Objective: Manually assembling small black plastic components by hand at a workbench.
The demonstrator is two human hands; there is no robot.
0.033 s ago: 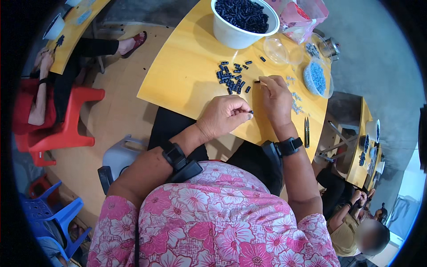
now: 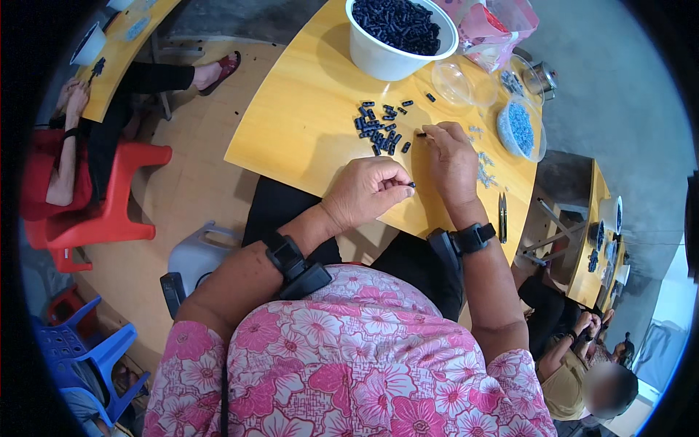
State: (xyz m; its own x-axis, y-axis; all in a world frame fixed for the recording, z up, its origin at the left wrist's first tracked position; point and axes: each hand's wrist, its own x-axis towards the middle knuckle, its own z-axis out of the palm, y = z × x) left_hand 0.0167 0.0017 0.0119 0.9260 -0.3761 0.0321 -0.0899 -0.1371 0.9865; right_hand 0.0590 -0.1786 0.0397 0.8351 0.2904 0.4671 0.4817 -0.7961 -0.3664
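Near the table's front edge my left hand (image 2: 368,189) is closed, pinching a small black plastic piece (image 2: 412,184) whose end pokes out past thumb and forefinger. To its right, my right hand (image 2: 453,166) has its fingers drawn together around another small black piece (image 2: 421,134), which shows at the fingertips. Just beyond both hands lies a loose pile of short black plastic pieces (image 2: 378,130), with a few strays around it. Beside my right hand, small clear bits (image 2: 486,171) are scattered on the yellow table (image 2: 291,124).
A white tub (image 2: 386,64) full of black pieces stands at the back. Further right are a clear lid (image 2: 453,81), a tub of light-blue bits (image 2: 518,130), a pink bag (image 2: 495,36) and thread snips (image 2: 502,217). Other people sit at tables left and right.
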